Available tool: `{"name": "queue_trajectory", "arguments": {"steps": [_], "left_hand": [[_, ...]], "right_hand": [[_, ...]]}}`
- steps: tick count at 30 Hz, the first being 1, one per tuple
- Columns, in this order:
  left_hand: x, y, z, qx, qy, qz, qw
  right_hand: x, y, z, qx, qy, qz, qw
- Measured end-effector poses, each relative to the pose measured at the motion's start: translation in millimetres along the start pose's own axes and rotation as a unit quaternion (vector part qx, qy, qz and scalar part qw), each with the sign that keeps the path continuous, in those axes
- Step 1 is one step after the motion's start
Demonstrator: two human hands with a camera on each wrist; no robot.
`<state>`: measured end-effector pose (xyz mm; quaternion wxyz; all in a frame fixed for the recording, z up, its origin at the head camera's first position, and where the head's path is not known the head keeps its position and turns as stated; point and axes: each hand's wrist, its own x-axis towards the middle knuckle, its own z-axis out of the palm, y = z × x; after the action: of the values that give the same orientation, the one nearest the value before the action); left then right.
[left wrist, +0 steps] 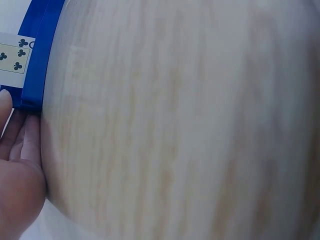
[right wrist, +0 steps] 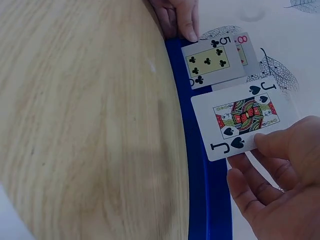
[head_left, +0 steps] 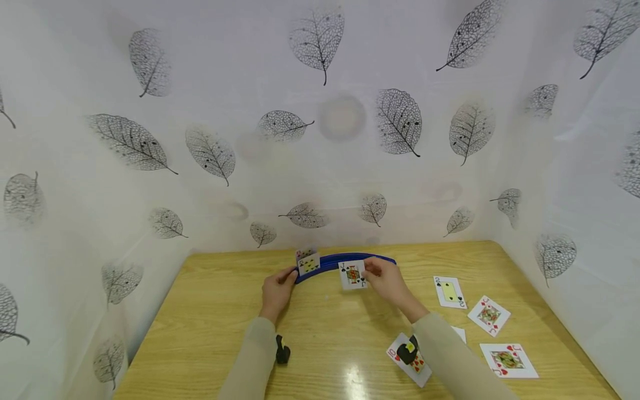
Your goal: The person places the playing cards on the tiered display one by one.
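A curved blue card holder [head_left: 330, 263] lies near the table's back edge. My left hand [head_left: 276, 290] grips its left end between thumb and fingers, as the left wrist view also shows. Beside that hand, a five of clubs [right wrist: 208, 62] stands in the holder. A red eight [right wrist: 246, 56] stands behind it, mostly covered. My right hand [head_left: 389, 278] pinches a jack of spades [head_left: 352, 274] at its edge. In the right wrist view the jack is in front of the holder and close to the five; whether it touches the slot, I cannot tell.
On the right of the wooden table [head_left: 210, 333] lie face-up a two of spades [head_left: 450, 292], a jack of diamonds [head_left: 489, 316] and a jack of hearts [head_left: 509, 360]. A ten of hearts [head_left: 400, 361] is partly hidden by the right wrist camera. Leaf-patterned curtain [head_left: 280, 166] surrounds the table.
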<state>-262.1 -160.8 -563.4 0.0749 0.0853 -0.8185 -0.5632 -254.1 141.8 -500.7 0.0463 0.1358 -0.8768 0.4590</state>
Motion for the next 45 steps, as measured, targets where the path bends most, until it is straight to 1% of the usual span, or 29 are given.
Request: {"name": "queue_trajectory", "arguments": {"steps": [8, 11, 15, 21, 24, 27, 31, 42, 45], "left_hand": [[1.1, -0.9, 0.4, 0.003, 0.0, -0.003, 1.0], [1.1, -1.1, 0.5, 0.0, 0.001, -0.002, 1.0], [0.7, -0.9, 1.3, 0.002, 0.0, -0.003, 1.0], [-0.3, 0.7, 1.6, 0.004, 0.003, -0.006, 1.0], [-0.2, 1.3, 1.4, 0.005, 0.007, -0.007, 0.9999], [0.1, 1.6, 1.0, 0.005, 0.009, -0.005, 0.9999], [-0.1, 2.0, -0.2, 0.001, 0.006, -0.004, 1.0], [1.3, 1.1, 1.7, -0.001, 0.013, 0.001, 0.9999], [1.1, 1.8, 2.0, -0.003, 0.013, 0.002, 0.9999]], "right_hand": [[16.7, -8.5, 0.5, 0.011, 0.008, 0.034, 0.9993], [23.9, -12.3, 1.4, 0.016, 0.009, 0.032, 0.9993], [33.7, -15.0, 4.3, 0.015, 0.008, 0.018, 0.9997], [46.9, -17.7, 9.6, 0.016, 0.01, 0.025, 0.9995], [53.5, -18.4, 13.2, 0.015, 0.017, 0.022, 0.9995], [59.3, -17.8, 17.5, 0.015, 0.024, 0.009, 0.9995], [63.9, -15.7, 23.1, 0.02, 0.032, 0.007, 0.9993], [75.0, -15.1, 30.9, 0.02, 0.023, 0.039, 0.9988], [77.0, -14.6, 32.5, 0.022, 0.024, 0.039, 0.9987]]}}
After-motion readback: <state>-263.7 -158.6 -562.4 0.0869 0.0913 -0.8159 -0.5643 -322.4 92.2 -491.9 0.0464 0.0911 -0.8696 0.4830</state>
